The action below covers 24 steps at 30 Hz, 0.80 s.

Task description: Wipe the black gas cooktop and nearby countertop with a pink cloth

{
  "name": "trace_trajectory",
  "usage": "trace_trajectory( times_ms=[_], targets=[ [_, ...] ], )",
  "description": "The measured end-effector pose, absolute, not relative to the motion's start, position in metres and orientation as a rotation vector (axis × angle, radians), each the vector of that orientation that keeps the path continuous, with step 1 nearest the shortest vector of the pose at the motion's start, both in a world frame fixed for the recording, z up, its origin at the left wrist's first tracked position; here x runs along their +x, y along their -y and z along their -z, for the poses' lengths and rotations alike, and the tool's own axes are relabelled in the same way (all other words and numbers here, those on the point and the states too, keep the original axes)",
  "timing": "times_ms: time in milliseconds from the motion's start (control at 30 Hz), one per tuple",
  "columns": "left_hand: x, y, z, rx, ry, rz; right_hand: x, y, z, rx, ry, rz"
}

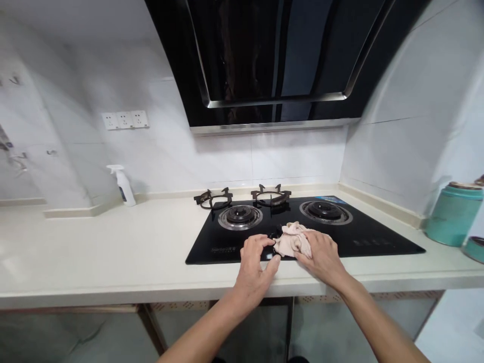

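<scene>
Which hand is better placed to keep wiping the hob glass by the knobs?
Right, probably. The right hand already lies on the beige cloth, pressing it to the black glass hob near the front edge. The left hand holds no cloth; its fingers curl at the knob area beside it.

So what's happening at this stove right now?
A person stands at a black glass gas stove. The right hand presses a crumpled beige cloth against its front edge, while the left hand grips a knob just beside the cloth. Two pot grates sit lifted off behind the burners. A spray bottle stands by the wall.
</scene>
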State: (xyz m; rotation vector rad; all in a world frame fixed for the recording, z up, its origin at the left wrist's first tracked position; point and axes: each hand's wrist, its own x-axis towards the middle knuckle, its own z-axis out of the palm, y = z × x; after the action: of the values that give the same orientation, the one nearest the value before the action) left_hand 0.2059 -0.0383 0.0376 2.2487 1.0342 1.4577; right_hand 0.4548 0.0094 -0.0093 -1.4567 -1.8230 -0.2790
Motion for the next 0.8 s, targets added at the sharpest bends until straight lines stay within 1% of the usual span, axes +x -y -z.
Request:
trace_trajectory(
  times_ms=[133, 267, 400, 467, 533, 600, 667, 800],
  targets=[
    [0.214, 0.039, -0.034, 2.263, -1.023, -1.481, 0.431, 0.001, 0.008, -1.400, 1.866, 0.148],
    [0.227, 0.038, -0.040, 2.405, -0.973, -1.449, 0.377, 0.008, 0.006, -1.219, 1.939, -0.035],
    [0.209, 0.042, -0.044, 2.576, -1.116, -1.226, 0.341, 0.012, 0.005, -0.965, 2.056, -0.236],
    [0.188, 0.045, -0.044, 2.646, -1.209, -1.069, 0.347, 0.010, 0.001, -0.873, 2.058, -0.374],
    [0.167, 0.047, -0.043, 2.716, -1.310, -0.894, 0.367, 0.005, -0.001, -0.890, 1.946, -0.475],
    [0.155, 0.047, -0.042, 2.757, -1.426, -0.743, 0.393, -0.002, 0.002, -1.026, 1.725, -0.436],
    [0.153, 0.043, -0.040, 2.762, -1.543, -0.637, 0.417, -0.010, 0.009, -1.155, 1.623, -0.343],
    [0.175, 0.027, -0.040, 2.784, -1.626, -0.496, 0.443, -0.025, 0.036, -1.247, 1.874, -0.236]
  ],
)
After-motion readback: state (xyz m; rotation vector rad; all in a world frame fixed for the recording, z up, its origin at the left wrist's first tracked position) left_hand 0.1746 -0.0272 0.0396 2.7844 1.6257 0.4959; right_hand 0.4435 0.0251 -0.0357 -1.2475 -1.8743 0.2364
